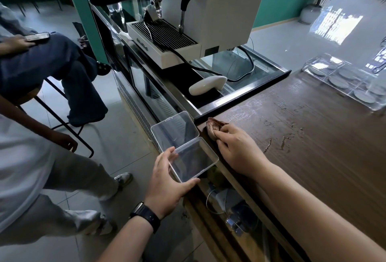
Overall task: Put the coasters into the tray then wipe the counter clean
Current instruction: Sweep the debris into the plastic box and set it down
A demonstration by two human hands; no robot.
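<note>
My right hand (236, 146) presses a crumpled brownish cloth (214, 127) onto the wooden counter (313, 146) near its front left corner. Wet streaks and small crumbs show on the wood to the right of the hand. My left hand (167, 186) holds a clear plastic hinged box (183, 146), lid open, just off the counter's left edge. A clear compartmented tray (313, 65) stands at the counter's far right with several grey round coasters (338, 80) inside.
A white espresso machine (208, 10) sits on a glass display case (240, 86) behind the counter's left end, with a white curved object (206, 85) on it. Two people are at left: one standing (52, 178), one seated on a stool (52, 63).
</note>
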